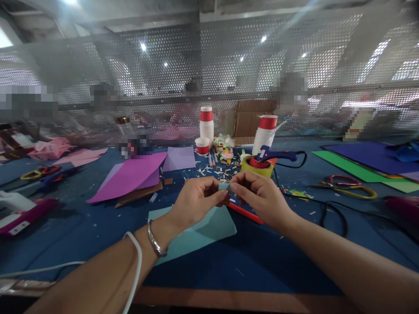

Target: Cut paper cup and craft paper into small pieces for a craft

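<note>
Between my fingertips is a small light-blue piece of paper, pinched from both sides. My left hand grips its left end with thumb and forefinger. On the right end, the thumb and fingers of my right hand are closed. Under my hands lies a larger light-blue sheet of paper, partly covered by my left hand and wrist. A red stick-like thing rests on the table below my right hand; its far end is hidden.
Behind my right hand, a blue glue gun rests on a yellow roll, its cord trailing right. Stacked paper cups stand at the back. Purple paper lies left; scissors and green paper lie right. Paper scraps litter the table.
</note>
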`<state>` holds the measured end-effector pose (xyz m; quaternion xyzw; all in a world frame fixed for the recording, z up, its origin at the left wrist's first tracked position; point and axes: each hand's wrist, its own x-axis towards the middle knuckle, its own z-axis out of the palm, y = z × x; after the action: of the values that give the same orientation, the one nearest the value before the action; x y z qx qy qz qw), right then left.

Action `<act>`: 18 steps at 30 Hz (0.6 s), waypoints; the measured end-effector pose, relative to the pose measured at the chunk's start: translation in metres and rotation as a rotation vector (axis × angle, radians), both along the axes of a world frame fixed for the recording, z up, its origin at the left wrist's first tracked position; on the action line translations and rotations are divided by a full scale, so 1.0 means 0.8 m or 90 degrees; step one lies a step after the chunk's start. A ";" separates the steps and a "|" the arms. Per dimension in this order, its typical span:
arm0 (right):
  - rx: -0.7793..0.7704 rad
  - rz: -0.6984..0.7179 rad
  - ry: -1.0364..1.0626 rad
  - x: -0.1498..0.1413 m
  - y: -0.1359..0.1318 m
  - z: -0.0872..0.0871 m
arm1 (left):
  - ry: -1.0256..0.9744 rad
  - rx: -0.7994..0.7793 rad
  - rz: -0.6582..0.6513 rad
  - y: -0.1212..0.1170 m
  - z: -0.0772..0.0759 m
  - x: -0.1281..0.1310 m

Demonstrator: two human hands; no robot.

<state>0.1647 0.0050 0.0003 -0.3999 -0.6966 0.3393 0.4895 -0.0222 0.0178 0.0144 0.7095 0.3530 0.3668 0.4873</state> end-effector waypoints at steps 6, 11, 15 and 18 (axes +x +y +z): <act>-0.022 0.022 0.027 0.000 -0.003 0.000 | 0.042 0.064 0.002 -0.002 0.000 -0.001; -0.047 0.040 0.074 -0.001 -0.004 0.002 | 0.056 0.105 0.015 -0.004 -0.001 -0.001; -0.090 0.083 0.146 -0.003 -0.004 0.004 | 0.030 0.087 -0.004 -0.007 0.003 -0.001; -0.129 0.110 0.203 -0.004 -0.006 0.005 | 0.049 0.119 -0.029 -0.009 0.008 -0.003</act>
<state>0.1615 0.0005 0.0045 -0.3271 -0.6042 0.5071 0.5203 -0.0248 0.0103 0.0205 0.7733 0.3191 0.3597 0.4132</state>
